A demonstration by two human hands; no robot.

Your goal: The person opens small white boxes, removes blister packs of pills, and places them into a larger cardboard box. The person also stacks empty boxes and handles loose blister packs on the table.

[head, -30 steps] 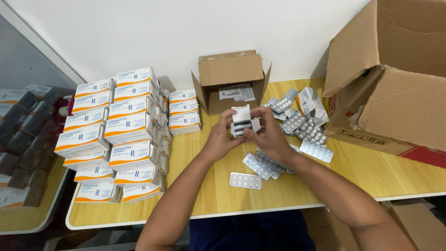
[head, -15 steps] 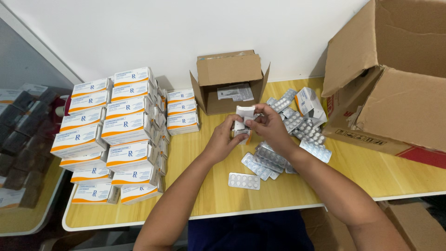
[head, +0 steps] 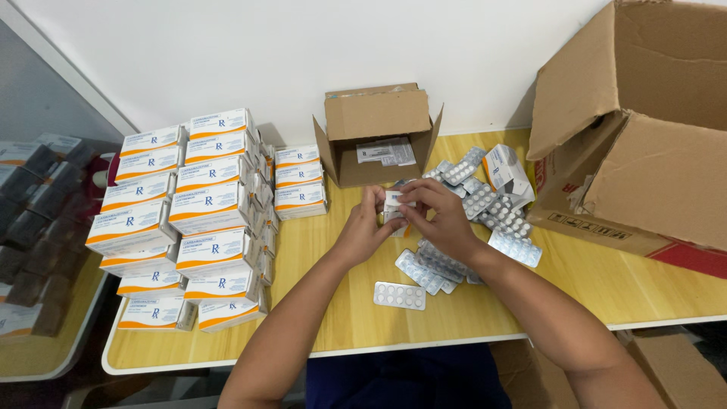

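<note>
From the head camera, both hands meet over the middle of the yellow table (head: pixel 606 288). The left hand (head: pixel 362 231) and the right hand (head: pixel 439 220) pinch one small white box (head: pixel 394 208) between their fingertips. The box stands up tall, and both hands are just as close to it. Silver pill sheets (head: pixel 424 265) lie under the hands. Bare table shows toward the near edge, with one pill sheet (head: pixel 399 295) on it. White and orange box stacks (head: pixel 189 220) fill the left side.

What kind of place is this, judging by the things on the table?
Probably a pharmacy stockroom or medicine packing room: stacked medicine boxes, loose pill strips on the wooden table, and a big cardboard carton.
</note>
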